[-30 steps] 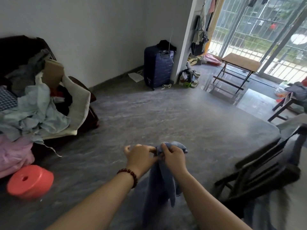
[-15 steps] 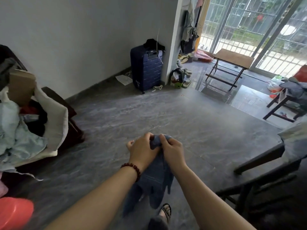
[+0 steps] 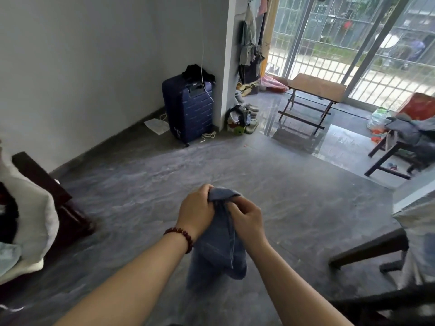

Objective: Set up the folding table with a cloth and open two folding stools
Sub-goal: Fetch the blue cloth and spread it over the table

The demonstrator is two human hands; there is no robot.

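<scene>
Your left hand [image 3: 196,210] and right hand [image 3: 247,220] grip the blue cloth [image 3: 219,250] near you with curled fingers [image 3: 204,191], it seems to find its edge for the far right table [image 3: 317,87].

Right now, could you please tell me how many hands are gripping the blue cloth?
2. The left hand, with a bead bracelet, grips the top of the blue cloth; the right hand pinches it just beside. No others show.

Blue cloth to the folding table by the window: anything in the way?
Nothing visible. Left hand and right hand hold the cloth; open floor runs to the folding table. The suitcase and shoe pile sit left of that line.
</scene>
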